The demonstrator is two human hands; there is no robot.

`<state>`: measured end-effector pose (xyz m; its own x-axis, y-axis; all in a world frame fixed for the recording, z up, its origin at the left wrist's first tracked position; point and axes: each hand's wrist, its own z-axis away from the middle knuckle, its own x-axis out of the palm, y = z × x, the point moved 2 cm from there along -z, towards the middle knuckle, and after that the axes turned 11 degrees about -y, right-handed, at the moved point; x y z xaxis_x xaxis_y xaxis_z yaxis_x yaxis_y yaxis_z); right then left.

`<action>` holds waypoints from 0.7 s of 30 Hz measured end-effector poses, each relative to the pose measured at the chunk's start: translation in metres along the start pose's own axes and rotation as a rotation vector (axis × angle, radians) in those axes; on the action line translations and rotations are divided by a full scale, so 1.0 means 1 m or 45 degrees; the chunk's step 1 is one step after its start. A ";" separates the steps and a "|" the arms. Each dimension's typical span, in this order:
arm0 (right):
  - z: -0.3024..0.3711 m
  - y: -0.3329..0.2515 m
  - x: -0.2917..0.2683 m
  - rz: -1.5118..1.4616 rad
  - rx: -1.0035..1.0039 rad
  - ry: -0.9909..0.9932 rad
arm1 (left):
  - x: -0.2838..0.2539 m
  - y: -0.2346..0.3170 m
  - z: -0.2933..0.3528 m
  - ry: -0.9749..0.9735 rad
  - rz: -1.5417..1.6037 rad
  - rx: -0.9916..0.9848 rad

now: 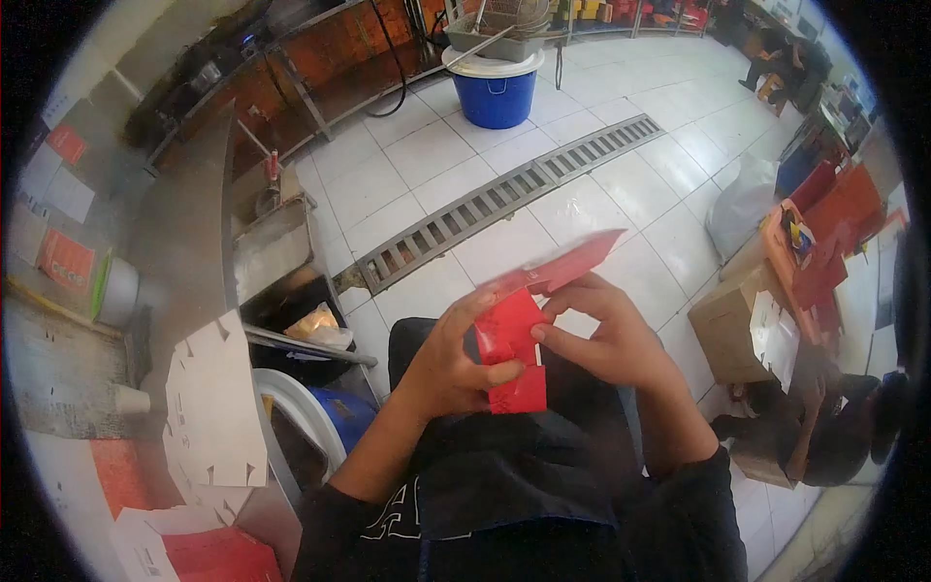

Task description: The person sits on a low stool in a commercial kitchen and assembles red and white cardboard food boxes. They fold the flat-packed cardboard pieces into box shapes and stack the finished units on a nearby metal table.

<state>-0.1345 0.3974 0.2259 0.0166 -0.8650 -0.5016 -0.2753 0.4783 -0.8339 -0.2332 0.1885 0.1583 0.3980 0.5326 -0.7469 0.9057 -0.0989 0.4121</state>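
Observation:
A partly folded red cardboard box [512, 328] is held over my lap, with one long flap standing out toward the upper right. My left hand [454, 361] grips its left side, the thumb bent over the front near the lower panel. On the other side, my right hand [609, 335] pinches the box's upper right edge between thumb and fingers. Some right fingertips are hidden behind the raised flap.
To my left are flat white cardboard blanks [215, 412] and a red blank [221, 555]. A grated floor drain [514, 194] crosses the tiles ahead, before a blue tub [497, 100]. At right stand a brown carton [727, 335] and another person [834, 436].

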 end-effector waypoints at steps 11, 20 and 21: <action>0.002 0.017 0.041 -0.814 0.336 0.010 | -0.001 0.004 -0.016 0.045 -0.304 -0.094; -0.005 -0.001 0.040 -0.272 0.107 0.022 | 0.006 -0.002 -0.007 0.178 -0.339 -0.135; -0.005 -0.005 0.039 -0.345 0.136 -0.008 | 0.006 -0.002 -0.006 0.183 -0.309 -0.134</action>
<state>-0.1374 0.3610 0.2118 0.0817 -0.9626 -0.2585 -0.1571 0.2436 -0.9571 -0.2336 0.1973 0.1561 0.1405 0.6445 -0.7516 0.9488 0.1292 0.2882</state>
